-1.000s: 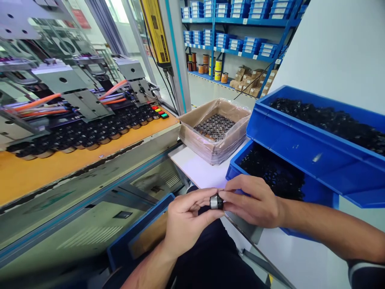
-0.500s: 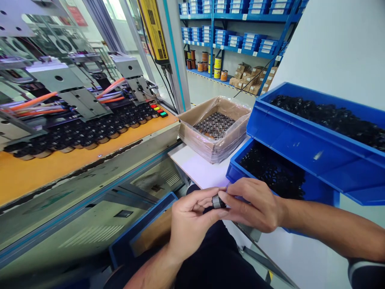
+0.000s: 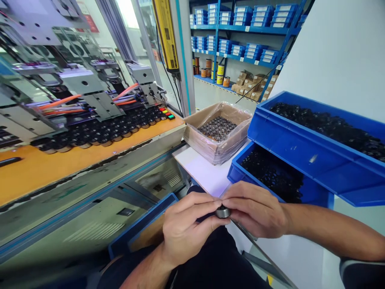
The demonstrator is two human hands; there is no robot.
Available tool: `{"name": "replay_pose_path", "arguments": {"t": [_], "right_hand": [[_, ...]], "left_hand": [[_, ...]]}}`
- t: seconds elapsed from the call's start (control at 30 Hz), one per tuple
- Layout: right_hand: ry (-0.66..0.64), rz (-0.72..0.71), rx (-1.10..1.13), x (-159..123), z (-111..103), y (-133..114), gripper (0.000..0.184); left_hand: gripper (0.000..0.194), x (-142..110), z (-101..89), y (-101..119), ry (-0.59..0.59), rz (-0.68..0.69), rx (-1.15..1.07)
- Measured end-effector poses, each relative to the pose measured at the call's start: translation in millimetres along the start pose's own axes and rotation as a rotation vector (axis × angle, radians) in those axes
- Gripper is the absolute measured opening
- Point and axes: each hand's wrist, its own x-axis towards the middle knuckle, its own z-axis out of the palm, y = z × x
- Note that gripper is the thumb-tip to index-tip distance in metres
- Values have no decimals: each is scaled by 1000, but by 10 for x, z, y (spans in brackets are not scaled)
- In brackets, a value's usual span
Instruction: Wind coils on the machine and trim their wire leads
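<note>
Fingers of the left hand (image 3: 189,225) and right hand (image 3: 259,210) are pinching the part (image 3: 223,211), six o'clock from the carton (image 3: 204,145); its metal band (image 3: 223,214) is now facing six, not nine, apparently exposing its top for handling

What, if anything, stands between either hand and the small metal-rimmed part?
Nothing visible does: left hand and right hand both touch the part. The carton and blue bins lie beyond the hands.
</note>
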Motion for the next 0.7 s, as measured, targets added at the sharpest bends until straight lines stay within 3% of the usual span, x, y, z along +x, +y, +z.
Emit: {"name": "replay_pose_path", "arguments": {"t": [0.07,0.2,0.43,0.53,0.7], "right_hand": [[13,-1,-18,44,8,-70,28],[47,11,-135,118,75,-268,23],[123,27,-44,310,415,-604,24],[128,-3,11,444,599,-693,23],[86,-25,137,712,946,-797,20]], "left_hand": [[27,-64,-5,59,32,-128,-113],[28,-196,-36,152,38,-455,-554],[32,-393,-341,343,63,-713,-898],[28,-524,-593,394,82,-622,-775],[23,-668,-1066,423,202,-188,-210]]}}
